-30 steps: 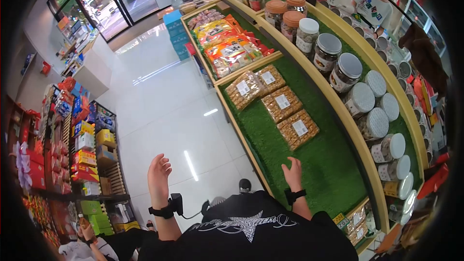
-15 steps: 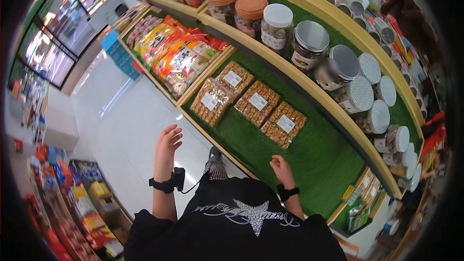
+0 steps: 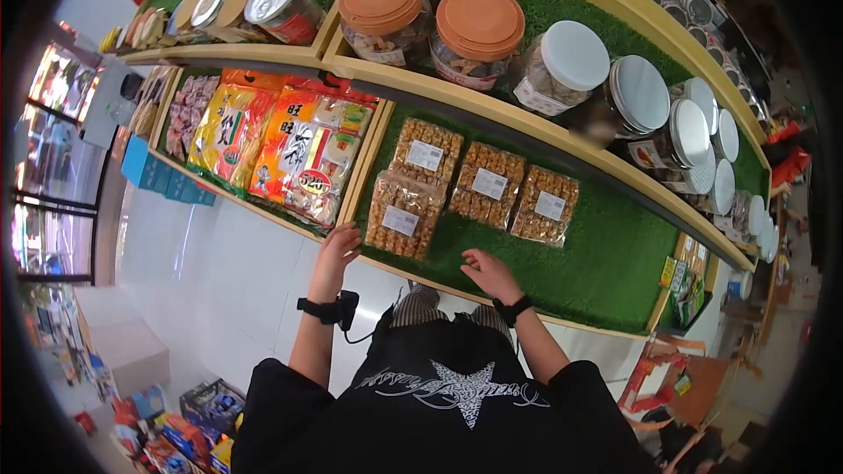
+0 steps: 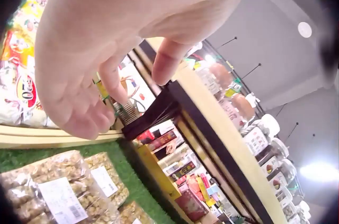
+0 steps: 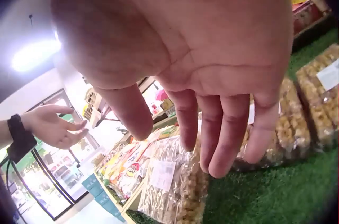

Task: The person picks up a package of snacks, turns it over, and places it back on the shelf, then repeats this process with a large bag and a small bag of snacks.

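Note:
Several clear packs of golden-brown, lumpy snack blocks with white labels lie on the green turf shelf (image 3: pixel 606 272). The nearest pack (image 3: pixel 402 219) overlaps the pack behind it (image 3: pixel 428 151); two more, a middle pack (image 3: pixel 488 186) and a right-hand pack (image 3: pixel 546 207), lie side by side. My left hand (image 3: pixel 334 262) is near the shelf's front edge, left of the nearest pack, with relaxed fingers and nothing in them. My right hand (image 3: pixel 493 276) hovers over the front edge below the middle pack. Loosely bent, its fingers (image 5: pixel 228 134) hold nothing.
Bright rice-cracker bags (image 3: pixel 303 154) fill the compartment to the left, behind a wooden divider (image 3: pixel 367 158). On the raised tier stand lidded jars, some with orange lids (image 3: pixel 479 22), others with white lids (image 3: pixel 575 54). Teal boxes (image 3: pixel 162 171) are stacked on the floor at left.
The view has turned and come closer to the shelf, with the packs now ahead of the body. Both hands have moved to the shelf's front edge. The packs themselves have not visibly shifted.

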{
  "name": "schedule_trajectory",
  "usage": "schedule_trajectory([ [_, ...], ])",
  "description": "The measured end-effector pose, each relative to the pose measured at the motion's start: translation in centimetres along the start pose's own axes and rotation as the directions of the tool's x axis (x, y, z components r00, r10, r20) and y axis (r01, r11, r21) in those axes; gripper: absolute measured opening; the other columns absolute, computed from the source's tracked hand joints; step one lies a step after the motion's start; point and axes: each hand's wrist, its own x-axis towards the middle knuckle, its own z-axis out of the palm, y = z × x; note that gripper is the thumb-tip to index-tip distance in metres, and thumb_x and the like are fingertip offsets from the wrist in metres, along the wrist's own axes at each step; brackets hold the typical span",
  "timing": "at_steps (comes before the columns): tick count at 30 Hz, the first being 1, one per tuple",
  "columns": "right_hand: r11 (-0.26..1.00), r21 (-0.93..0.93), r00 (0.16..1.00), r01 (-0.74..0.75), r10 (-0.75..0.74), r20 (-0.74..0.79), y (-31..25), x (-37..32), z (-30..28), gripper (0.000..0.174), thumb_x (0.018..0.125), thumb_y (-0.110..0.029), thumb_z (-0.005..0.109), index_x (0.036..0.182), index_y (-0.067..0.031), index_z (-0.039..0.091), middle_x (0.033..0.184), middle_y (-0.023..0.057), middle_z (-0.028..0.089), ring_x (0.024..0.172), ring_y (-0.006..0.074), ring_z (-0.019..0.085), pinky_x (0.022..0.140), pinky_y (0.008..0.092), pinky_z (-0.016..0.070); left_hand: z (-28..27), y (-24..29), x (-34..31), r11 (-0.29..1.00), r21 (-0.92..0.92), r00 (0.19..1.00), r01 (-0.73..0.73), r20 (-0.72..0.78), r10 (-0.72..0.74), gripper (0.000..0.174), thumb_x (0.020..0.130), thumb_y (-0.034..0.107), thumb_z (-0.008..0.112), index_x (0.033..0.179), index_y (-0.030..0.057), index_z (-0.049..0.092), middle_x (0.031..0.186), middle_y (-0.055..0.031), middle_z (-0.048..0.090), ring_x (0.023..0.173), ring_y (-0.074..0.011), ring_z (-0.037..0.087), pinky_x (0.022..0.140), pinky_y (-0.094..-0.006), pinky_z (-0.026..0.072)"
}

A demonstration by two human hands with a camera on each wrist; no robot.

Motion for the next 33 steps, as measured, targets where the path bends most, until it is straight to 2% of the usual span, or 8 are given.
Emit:
schedule_trajectory([
  [6, 0.914, 0.272, 0.947, -0.302, 0.254, 0.198, 2.0, 7.4, 5.9, 0.062, 0.077, -0.03, 0.06, 0.126, -0.0026, 0.033, 0.116, 0.0178, 0.049, 0.105, 0.0279, 0.049, 0.084, 0.0347, 0.0417, -3.6, -7.3, 12.0, 0.964, 0.114, 0.97, 0.24, -0.078, -0.232, 0.042, 0.079, 0.019, 0.051, 0.119, 0.0084, 0.045, 0.083, 0.0046, 0.05, 0.079, -0.0047, 0.048, 0.063, -0.0189, 0.0347],
  [7, 0.872, 0.291, 0.903, -0.393, 0.305, 0.302, 1.3, 8.2, 5.7, 0.076, 0.076, -0.028, 0.061, 0.133, -0.003, 0.019, 0.129, 0.0205, 0.036, 0.116, 0.0322, 0.039, 0.092, 0.0356, 0.0358, -3.6, -7.9, 13.3, 0.96, 0.209, 0.982, 0.189, -0.064, -0.179, 0.047, 0.077, 0.012, 0.049, 0.123, 0.0069, 0.04, 0.088, 0.0028, 0.053, 0.079, -0.0059, 0.049, 0.062, -0.0197, 0.0373],
  [11, 0.864, 0.378, 0.933, -0.333, 0.245, 0.262, 3.4, 11.1, 10.0, 0.08, 0.076, -0.024, 0.058, 0.136, -0.0025, 0.01, 0.139, 0.0208, 0.017, 0.127, 0.0323, 0.022, 0.101, 0.0353, 0.024, -3.4, -12.7, 17.4, 0.997, 0.058, 0.978, 0.045, 0.199, -0.055, 0.061, 0.072, -0.001, 0.044, 0.131, 0.0075, 0.029, 0.114, -0.0041, 0.049, 0.1, -0.0143, 0.048, 0.083, -0.025, 0.0387],
  [16, 0.762, 0.633, 0.99, -0.135, 0.083, 0.111, 4.6, 9.5, 11.8, 0.08, 0.077, -0.024, 0.06, 0.135, 0.0013, 0.01, 0.138, 0.019, 0.022, 0.12, 0.0264, 0.035, 0.095, 0.032, 0.0326, -0.9, -10.4, 14.2, 0.996, 0.09, 0.964, -0.002, 0.265, -0.022, 0.069, 0.069, -0.009, 0.043, 0.132, 0.0112, 0.027, 0.096, -0.0039, 0.056, 0.069, -0.0092, 0.054, 0.054, -0.0204, 0.0422],
  [18, 0.789, 0.525, 0.948, -0.319, 0.268, 0.173, 3.5, 6.7, 9.3, 0.079, 0.077, -0.025, 0.061, 0.134, 0.0013, 0.014, 0.137, 0.0194, 0.024, 0.12, 0.0259, 0.035, 0.095, 0.0317, 0.0325, -1.6, -10.9, 13.3, 0.964, 0.259, 0.916, -0.063, 0.399, -0.047, 0.07, 0.067, -0.009, 0.044, 0.133, 0.0103, 0.026, 0.098, -0.0045, 0.056, 0.073, -0.0096, 0.054, 0.057, -0.0197, 0.0431],
  [26, 0.82, 0.536, 0.907, -0.202, 0.363, -0.212, 6.9, -7.8, 4.8, 0.067, 0.076, -0.031, 0.058, 0.127, 0.003, 0.032, 0.127, 0.0237, 0.037, 0.117, 0.0333, 0.037, 0.096, 0.0361, 0.0307, 8.8, -11.3, 4.6, 0.876, 0.479, 0.814, -0.049, 0.528, -0.244, 0.069, 0.071, -0.003, 0.045, 0.135, 0.0079, 0.022, 0.096, -0.0042, 0.052, 0.079, -0.0128, 0.051, 0.068, -0.0239, 0.0424],
  [28, 0.813, 0.568, 0.861, -0.127, 0.374, -0.343, 7.0, -12.0, 4.1, 0.063, 0.075, -0.027, 0.059, 0.126, 0.0022, 0.035, 0.12, 0.025, 0.043, 0.111, 0.0342, 0.041, 0.092, 0.0366, 0.0333, 11.9, -12.1, 3.1, 0.871, 0.487, 0.746, -0.059, 0.601, -0.286, 0.071, 0.073, -0.004, 0.046, 0.137, 0.0076, 0.017, 0.129, -0.0079, 0.035, 0.104, -0.0177, 0.044, 0.079, -0.0262, 0.041],
  [33, 0.732, 0.681, 0.664, -0.013, 0.515, -0.542, 7.2, -22.1, 3.1, 0.064, 0.074, -0.019, 0.06, 0.129, -0.0021, 0.032, 0.109, 0.0227, 0.048, 0.103, 0.0304, 0.046, 0.088, 0.0348, 0.0371, 20.5, -11.3, -3.9, 0.828, 0.539, 0.526, -0.156, 0.755, -0.392, 0.078, 0.069, -0.004, 0.043, 0.138, 0.0075, 0.01, 0.134, -0.0121, 0.029, 0.113, -0.0198, 0.039, 0.087, -0.0283, 0.0361],
])
